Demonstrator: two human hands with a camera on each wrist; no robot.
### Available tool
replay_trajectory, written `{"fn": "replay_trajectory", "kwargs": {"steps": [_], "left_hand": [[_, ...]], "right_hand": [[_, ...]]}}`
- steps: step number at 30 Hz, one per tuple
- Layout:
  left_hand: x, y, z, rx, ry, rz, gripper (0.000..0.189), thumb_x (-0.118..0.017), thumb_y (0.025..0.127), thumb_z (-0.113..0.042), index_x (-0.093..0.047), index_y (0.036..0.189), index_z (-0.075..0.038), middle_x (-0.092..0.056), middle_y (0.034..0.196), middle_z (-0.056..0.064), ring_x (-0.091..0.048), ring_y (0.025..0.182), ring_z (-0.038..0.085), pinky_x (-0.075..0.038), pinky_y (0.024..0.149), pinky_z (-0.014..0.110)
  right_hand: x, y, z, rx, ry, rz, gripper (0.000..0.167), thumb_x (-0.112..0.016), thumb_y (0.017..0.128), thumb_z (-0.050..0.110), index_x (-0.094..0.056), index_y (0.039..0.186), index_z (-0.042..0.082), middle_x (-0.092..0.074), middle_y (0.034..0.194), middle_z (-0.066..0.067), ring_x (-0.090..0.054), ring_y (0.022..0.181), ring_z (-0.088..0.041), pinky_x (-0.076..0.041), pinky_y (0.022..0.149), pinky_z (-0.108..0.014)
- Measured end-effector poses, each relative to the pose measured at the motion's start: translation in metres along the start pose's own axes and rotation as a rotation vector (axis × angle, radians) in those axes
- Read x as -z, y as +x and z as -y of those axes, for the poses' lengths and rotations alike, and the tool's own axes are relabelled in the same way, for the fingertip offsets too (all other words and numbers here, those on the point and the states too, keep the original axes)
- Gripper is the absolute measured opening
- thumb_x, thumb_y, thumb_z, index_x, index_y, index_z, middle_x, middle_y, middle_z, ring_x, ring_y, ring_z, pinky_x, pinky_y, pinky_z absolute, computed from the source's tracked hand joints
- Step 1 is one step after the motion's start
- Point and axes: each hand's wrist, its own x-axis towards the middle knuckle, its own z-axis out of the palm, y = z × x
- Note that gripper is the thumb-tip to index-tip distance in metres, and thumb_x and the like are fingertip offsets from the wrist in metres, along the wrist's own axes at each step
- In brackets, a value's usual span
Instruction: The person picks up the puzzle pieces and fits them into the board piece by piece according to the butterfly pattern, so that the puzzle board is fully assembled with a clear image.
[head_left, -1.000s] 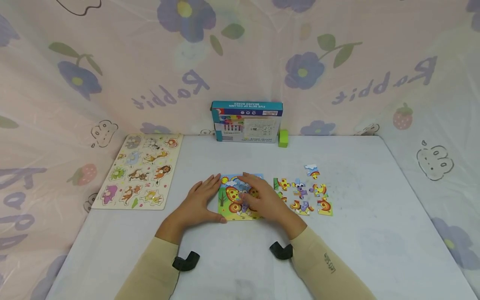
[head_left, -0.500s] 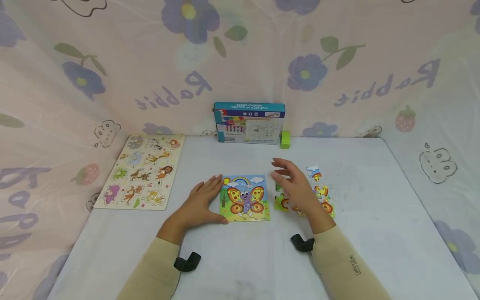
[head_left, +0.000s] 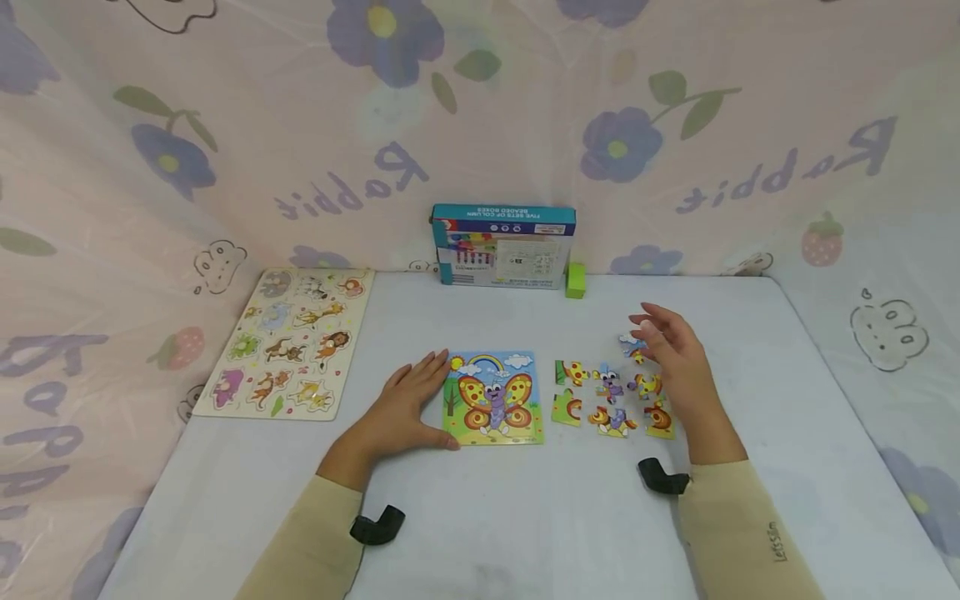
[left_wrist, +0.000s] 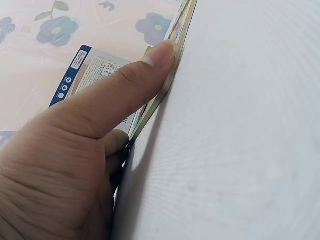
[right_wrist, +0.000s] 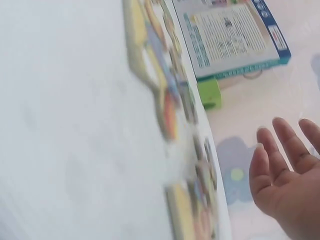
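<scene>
The butterfly board [head_left: 494,398] lay flat on the table [head_left: 510,500], left of the loose pieces [head_left: 612,421] and right of the animal board [head_left: 288,346]. Its printed rainbow and clouds were at the far side, its grass at the near side, so the butterfly's head pointed away from you and its body ran near to far. The sides looked almost equal, so you could not pick out a long axis for the board itself. The loose pieces sat in rough rows, and the middle one with the purple face also pointed its head to the far side.

Your left hand [head_left: 408,408] was not closed around anything; its fingers lay extended at the board's left edge, with the thumb on the near left corner. Your right hand [head_left: 678,358] held nothing, its fingers loosely bent and raised above the right side of the loose pieces, hiding part of the far one.

Half a second earlier your right hand was nearer the board and covered several left and middle pieces; it had since moved right, and those pieces showed. Your left hand and the butterfly board kept their places against each other.
</scene>
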Motion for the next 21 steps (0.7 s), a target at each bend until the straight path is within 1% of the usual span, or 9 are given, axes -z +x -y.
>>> {"fn": "replay_trajectory", "kwargs": {"steps": [6, 8, 9, 11, 14, 15, 17, 18, 21], "left_hand": [[0.000, 0.000, 0.001, 0.003, 0.001, 0.000, 0.131, -0.093, 0.074, -0.066, -0.027, 0.173, -0.012, -0.010, 0.180, -0.006, -0.002, 0.165, 0.015, -0.001, 0.131, 0.048], [0.001, 0.000, 0.000, 0.004, 0.002, 0.000, 0.131, -0.093, 0.074, -0.066, -0.027, 0.173, -0.012, -0.011, 0.180, -0.006, -0.002, 0.165, 0.015, -0.001, 0.131, 0.048], [0.001, 0.000, 0.000, 0.004, 0.001, -0.001, 0.131, -0.094, 0.074, -0.066, -0.027, 0.173, -0.012, -0.011, 0.180, -0.006, -0.002, 0.165, 0.015, -0.001, 0.131, 0.048], [0.001, 0.000, 0.001, 0.003, 0.001, 0.000, 0.131, -0.094, 0.074, -0.066, -0.027, 0.173, -0.011, -0.011, 0.180, -0.006, -0.002, 0.165, 0.015, -0.001, 0.131, 0.048], [0.000, 0.000, 0.001, -0.001, -0.001, -0.003, 0.131, -0.094, 0.074, -0.066, -0.028, 0.173, -0.011, -0.011, 0.180, -0.006, -0.003, 0.165, 0.015, -0.001, 0.131, 0.049], [0.000, 0.000, 0.001, -0.001, -0.001, -0.003, 0.131, -0.094, 0.074, -0.066, -0.028, 0.173, -0.011, -0.011, 0.180, -0.005, -0.003, 0.165, 0.016, -0.001, 0.131, 0.049], [0.000, 0.000, 0.001, -0.002, -0.001, -0.006, 0.131, -0.094, 0.074, -0.066, -0.028, 0.173, -0.011, -0.012, 0.180, -0.004, -0.003, 0.165, 0.016, -0.001, 0.131, 0.049], [0.000, 0.000, 0.000, -0.002, -0.001, -0.006, 0.131, -0.094, 0.074, -0.065, -0.028, 0.173, -0.011, -0.012, 0.180, -0.004, -0.003, 0.165, 0.017, -0.001, 0.131, 0.049], [0.001, 0.000, -0.001, -0.001, 0.003, -0.006, 0.131, -0.094, 0.074, -0.065, -0.028, 0.173, -0.011, -0.012, 0.180, -0.003, -0.003, 0.165, 0.017, -0.001, 0.131, 0.049]], "right_hand": [[0.023, 0.003, -0.015, -0.068, -0.064, -0.095, 0.063, -0.047, 0.116, 0.048, -0.040, 0.168, 0.014, -0.057, 0.157, -0.016, -0.059, 0.135, -0.024, -0.050, 0.102, -0.023], [0.028, 0.003, -0.023, -0.103, -0.070, -0.098, 0.065, -0.046, 0.116, 0.051, -0.039, 0.169, 0.014, -0.055, 0.158, -0.017, -0.058, 0.135, -0.024, -0.050, 0.101, -0.020], [0.030, 0.003, -0.027, -0.124, -0.081, -0.087, 0.067, -0.046, 0.116, 0.052, -0.037, 0.170, 0.015, -0.055, 0.159, -0.017, -0.057, 0.136, -0.024, -0.049, 0.103, -0.022], [0.031, 0.003, -0.034, -0.156, -0.102, -0.060, 0.069, -0.046, 0.116, 0.053, -0.034, 0.171, 0.014, -0.053, 0.159, -0.019, -0.055, 0.134, -0.027, -0.047, 0.106, -0.028], [0.031, 0.003, -0.039, -0.185, -0.171, -0.001, 0.075, -0.051, 0.114, 0.053, -0.029, 0.173, 0.012, -0.051, 0.159, -0.022, -0.050, 0.137, -0.035, -0.041, 0.116, -0.047], [0.030, 0.004, -0.040, -0.190, -0.195, 0.017, 0.077, -0.053, 0.113, 0.053, -0.027, 0.173, 0.011, -0.051, 0.159, -0.022, -0.048, 0.139, -0.038, -0.039, 0.117, -0.056], [0.029, 0.005, -0.040, -0.194, -0.227, 0.042, 0.083, -0.059, 0.111, 0.052, -0.025, 0.174, 0.010, -0.049, 0.159, -0.024, -0.045, 0.143, -0.044, -0.034, 0.119, -0.066], [0.028, 0.005, -0.040, -0.199, -0.252, 0.058, 0.086, -0.061, 0.110, 0.053, -0.024, 0.174, 0.010, -0.047, 0.160, -0.024, -0.044, 0.145, -0.046, -0.032, 0.119, -0.070], [0.026, 0.007, -0.040, -0.191, -0.312, 0.112, 0.088, -0.065, 0.109, 0.049, -0.023, 0.174, 0.007, -0.043, 0.163, -0.026, -0.039, 0.148, -0.049, -0.031, 0.119, -0.071]]}}
